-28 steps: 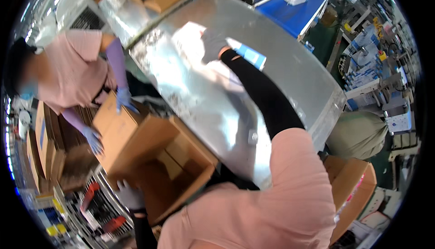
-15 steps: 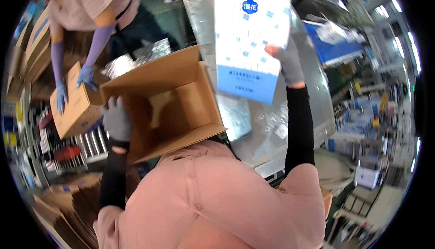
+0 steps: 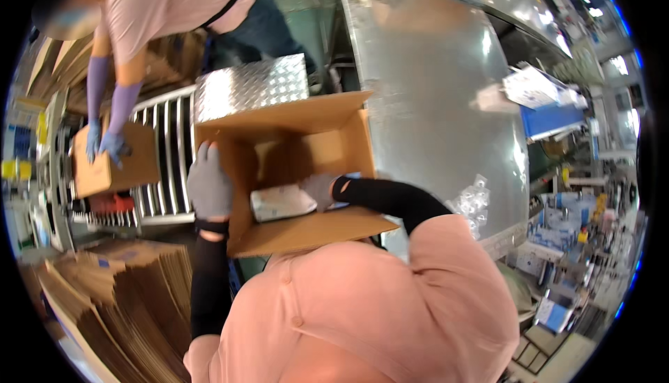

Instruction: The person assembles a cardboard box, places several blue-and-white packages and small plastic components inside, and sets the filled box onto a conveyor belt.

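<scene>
In front of my body stands an open cardboard box (image 3: 313,227), its flaps up. My left hand (image 3: 210,182), in a grey glove, grips the left wall of the box at its rim. Inside the box is my gloved right hand (image 3: 320,191), closed on a white package with blue print (image 3: 280,202). The package lies low along the near wall. My hand and wrist hide its middle, and a blue part shows behind the wrist.
A metal table (image 3: 439,83) stretches away on the right, with clear plastic air cushions (image 3: 474,205) near its edge. To the left, a co-worker in purple sleeves and blue gloves handles a closed carton (image 3: 129,160) on a roller conveyor (image 3: 167,157). Flattened cartons (image 3: 125,292) stand at lower left.
My right hand has brought the package from over the metal table down left into the box. My left hand stays at the box's left wall. The view has shifted.
</scene>
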Available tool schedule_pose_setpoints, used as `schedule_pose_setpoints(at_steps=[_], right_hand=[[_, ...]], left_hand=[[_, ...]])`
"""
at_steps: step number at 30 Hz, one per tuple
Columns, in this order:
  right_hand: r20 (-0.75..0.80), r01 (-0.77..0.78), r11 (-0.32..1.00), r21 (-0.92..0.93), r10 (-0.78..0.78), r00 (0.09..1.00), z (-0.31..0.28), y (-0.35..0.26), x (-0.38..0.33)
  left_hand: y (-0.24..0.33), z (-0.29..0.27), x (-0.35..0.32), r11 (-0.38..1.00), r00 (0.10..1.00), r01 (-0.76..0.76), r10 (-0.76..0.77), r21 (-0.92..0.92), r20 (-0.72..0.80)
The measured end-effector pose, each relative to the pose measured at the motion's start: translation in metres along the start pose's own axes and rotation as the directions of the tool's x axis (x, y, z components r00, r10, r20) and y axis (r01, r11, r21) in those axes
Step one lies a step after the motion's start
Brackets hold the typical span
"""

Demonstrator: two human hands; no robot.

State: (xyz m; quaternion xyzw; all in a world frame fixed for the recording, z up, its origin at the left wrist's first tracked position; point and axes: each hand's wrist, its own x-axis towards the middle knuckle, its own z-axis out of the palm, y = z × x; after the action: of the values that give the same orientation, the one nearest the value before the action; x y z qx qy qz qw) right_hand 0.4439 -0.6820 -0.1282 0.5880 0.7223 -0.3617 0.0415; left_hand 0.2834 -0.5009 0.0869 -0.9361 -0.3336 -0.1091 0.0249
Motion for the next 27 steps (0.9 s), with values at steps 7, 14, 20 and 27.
schedule_pose_setpoints(at_steps=[7,14,20,27], right_hand=[[-0.042,-0.104,0.981,0.161,0.112,0.993,-0.033,0.009,-0.027],[-0.904,-0.534,0.822,0.199,0.364,0.224,-0.089,0.146,-0.337],[-0.668,-0.973,-0.119,-0.196,0.743,0.044,-0.139,0.268,-0.505],[-0.559,-0.825,0.38,0.419,0.824,0.096,-0.226,0.274,-0.357]], left_hand=[[0.025,-0.014,0.006,0.972,0.985,0.037,-0.074,0.23,0.155],[0.036,-0.01,0.005,0.933,0.981,0.025,-0.092,0.359,0.17],[0.031,0.002,0.007,0.89,0.992,-0.019,-0.039,0.457,0.118],[0.029,-0.009,0.004,0.884,0.988,-0.035,-0.039,0.466,0.148]])
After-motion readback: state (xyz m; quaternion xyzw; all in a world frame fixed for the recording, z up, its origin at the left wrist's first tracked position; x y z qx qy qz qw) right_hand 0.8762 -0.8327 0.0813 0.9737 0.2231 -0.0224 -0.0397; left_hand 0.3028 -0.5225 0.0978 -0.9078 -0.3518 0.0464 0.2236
